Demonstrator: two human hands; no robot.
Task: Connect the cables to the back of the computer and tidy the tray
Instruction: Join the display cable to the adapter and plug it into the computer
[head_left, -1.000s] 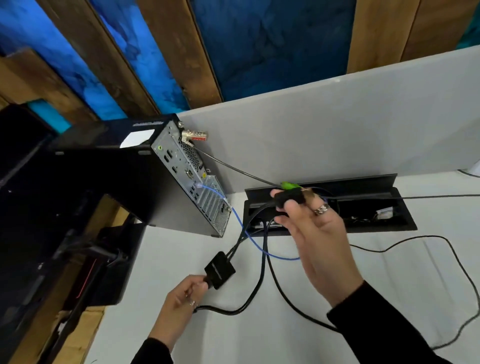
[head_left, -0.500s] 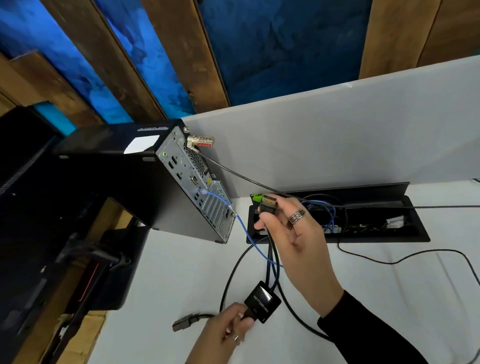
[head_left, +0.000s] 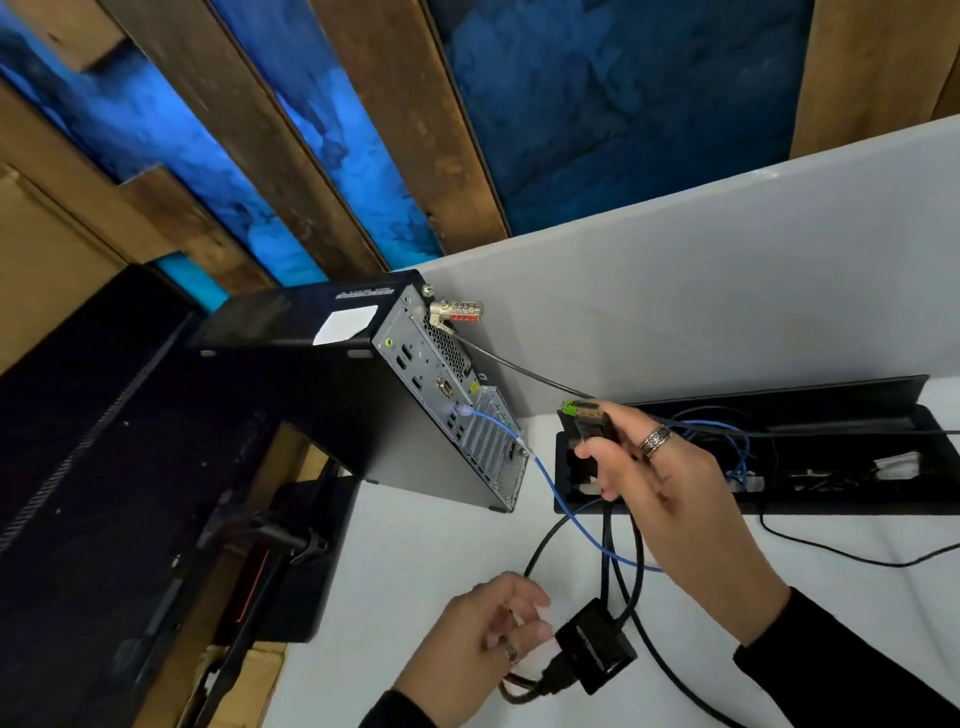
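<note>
The black computer tower (head_left: 332, 410) stands on the white desk with its silver back panel (head_left: 457, 410) facing me. A blue network cable (head_left: 566, 514) is plugged into that panel. My right hand (head_left: 670, 499) pinches a black cable plug (head_left: 589, 421) with a gold tip, held up in front of the cable tray (head_left: 930, 504), right of the panel. My left hand (head_left: 483, 639) grips a black plug (head_left: 558, 675) at a small black adapter box (head_left: 597, 644) lying on the desk. Black cables (head_left: 623, 566) run from the box toward the tray.
A combination lock (head_left: 457, 312) with a steel cable hangs from the tower's top corner. The tray's lid (head_left: 779, 397) stands open against a grey partition (head_left: 727, 291). A monitor's back and arm (head_left: 130, 467) fill the left. A thin black cable (head_left: 857, 553) crosses the desk at right.
My right hand has turned the plug so its gold tip points toward the computer's back panel. My left hand and the adapter box have shifted right, toward me.
</note>
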